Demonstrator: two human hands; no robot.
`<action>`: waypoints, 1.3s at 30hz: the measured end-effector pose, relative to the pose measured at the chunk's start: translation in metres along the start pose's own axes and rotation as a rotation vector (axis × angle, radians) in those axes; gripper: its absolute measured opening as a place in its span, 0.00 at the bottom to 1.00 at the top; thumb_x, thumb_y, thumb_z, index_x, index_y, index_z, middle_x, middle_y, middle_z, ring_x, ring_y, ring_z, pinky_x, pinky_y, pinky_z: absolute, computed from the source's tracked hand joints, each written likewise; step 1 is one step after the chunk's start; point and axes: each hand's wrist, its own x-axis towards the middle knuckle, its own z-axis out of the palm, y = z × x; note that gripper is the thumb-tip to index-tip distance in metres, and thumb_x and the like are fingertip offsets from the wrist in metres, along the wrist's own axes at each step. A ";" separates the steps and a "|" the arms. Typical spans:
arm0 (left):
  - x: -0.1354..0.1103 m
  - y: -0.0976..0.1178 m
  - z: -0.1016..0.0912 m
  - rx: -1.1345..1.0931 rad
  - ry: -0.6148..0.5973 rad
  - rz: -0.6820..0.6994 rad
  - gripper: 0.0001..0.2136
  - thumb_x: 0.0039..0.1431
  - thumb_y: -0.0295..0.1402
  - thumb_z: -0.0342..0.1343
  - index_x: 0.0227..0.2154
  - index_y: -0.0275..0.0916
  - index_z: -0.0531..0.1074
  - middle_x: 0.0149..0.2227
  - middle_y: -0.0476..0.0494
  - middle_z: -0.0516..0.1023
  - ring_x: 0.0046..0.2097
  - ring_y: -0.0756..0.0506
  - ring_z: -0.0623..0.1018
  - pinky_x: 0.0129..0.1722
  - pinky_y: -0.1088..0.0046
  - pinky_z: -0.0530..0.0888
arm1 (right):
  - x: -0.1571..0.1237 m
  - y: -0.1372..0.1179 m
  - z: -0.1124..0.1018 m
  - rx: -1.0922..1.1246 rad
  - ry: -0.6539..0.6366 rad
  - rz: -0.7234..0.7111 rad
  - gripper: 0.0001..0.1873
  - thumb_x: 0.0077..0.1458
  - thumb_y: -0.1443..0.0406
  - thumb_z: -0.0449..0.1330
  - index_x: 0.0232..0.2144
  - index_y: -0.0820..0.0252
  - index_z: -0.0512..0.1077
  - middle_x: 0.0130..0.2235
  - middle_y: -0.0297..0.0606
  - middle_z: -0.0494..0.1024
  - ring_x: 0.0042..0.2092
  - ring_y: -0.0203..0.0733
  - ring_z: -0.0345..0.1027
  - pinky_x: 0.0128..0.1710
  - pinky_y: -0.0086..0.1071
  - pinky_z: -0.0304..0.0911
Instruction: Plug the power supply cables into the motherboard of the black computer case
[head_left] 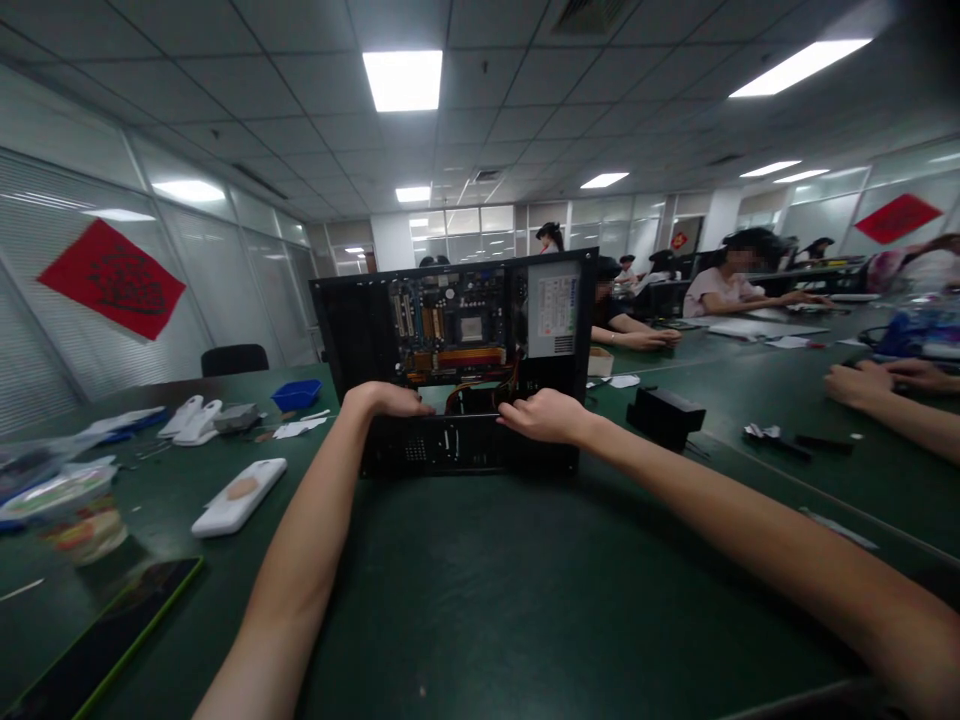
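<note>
A black computer case stands on the green table in front of me, its open side facing me. Inside it show a motherboard, a silver power supply at the upper right and some loose cables. My left hand bends over the rim of the lower panel, its fingers closed there and their tips partly hidden inside. Along the same rim, farther right, my right hand has its fingers curled against the edge. What lies behind the lower panel is mostly hidden.
On the left lie a blue tray, a white phone-like device, a clear food tub and a dark phone with a green edge. A black box-shaped part sits at right. Other people work around the table, one hand close by.
</note>
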 end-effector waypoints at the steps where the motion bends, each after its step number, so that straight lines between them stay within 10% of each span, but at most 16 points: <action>1: -0.005 0.005 -0.003 0.000 -0.057 -0.029 0.28 0.61 0.52 0.48 0.50 0.34 0.77 0.51 0.35 0.80 0.46 0.39 0.80 0.42 0.69 0.76 | -0.003 0.001 0.001 -0.001 0.020 -0.011 0.25 0.74 0.58 0.40 0.42 0.64 0.74 0.28 0.44 0.81 0.24 0.38 0.71 0.25 0.29 0.50; 10: -0.033 0.025 -0.014 0.024 -0.162 -0.018 0.41 0.51 0.69 0.49 0.50 0.35 0.79 0.47 0.32 0.80 0.43 0.38 0.78 0.32 0.72 0.74 | 0.001 0.003 0.011 -0.058 0.029 -0.037 0.27 0.74 0.59 0.38 0.50 0.65 0.73 0.29 0.45 0.79 0.25 0.38 0.70 0.23 0.31 0.42; 19: -0.036 0.012 -0.017 -0.130 -0.123 -0.133 0.30 0.61 0.53 0.49 0.57 0.36 0.73 0.54 0.32 0.78 0.46 0.39 0.80 0.34 0.75 0.77 | 0.013 0.017 0.033 -0.005 0.168 -0.073 0.24 0.73 0.57 0.41 0.45 0.63 0.75 0.27 0.40 0.78 0.23 0.34 0.66 0.23 0.33 0.38; 25: -0.025 -0.014 -0.010 -0.129 0.132 -0.162 0.35 0.51 0.25 0.54 0.66 0.40 0.63 0.56 0.36 0.78 0.45 0.43 0.82 0.38 0.76 0.76 | 0.012 0.015 0.026 0.027 0.101 -0.029 0.25 0.73 0.57 0.41 0.43 0.62 0.76 0.28 0.40 0.80 0.24 0.35 0.67 0.25 0.33 0.37; 34: -0.022 -0.017 -0.002 0.139 0.200 -0.120 0.17 0.54 0.31 0.58 0.47 0.42 0.82 0.48 0.40 0.83 0.45 0.42 0.80 0.38 0.76 0.73 | 0.017 0.012 0.000 0.150 -0.086 0.052 0.26 0.72 0.54 0.43 0.41 0.63 0.75 0.33 0.46 0.82 0.32 0.44 0.75 0.29 0.31 0.50; 39: -0.070 0.015 -0.027 0.264 0.524 -0.064 0.15 0.61 0.36 0.55 0.49 0.48 0.80 0.46 0.43 0.83 0.44 0.42 0.79 0.44 0.72 0.71 | 0.036 0.004 -0.028 0.384 0.149 0.160 0.21 0.71 0.54 0.48 0.47 0.63 0.73 0.47 0.50 0.80 0.47 0.49 0.75 0.41 0.35 0.63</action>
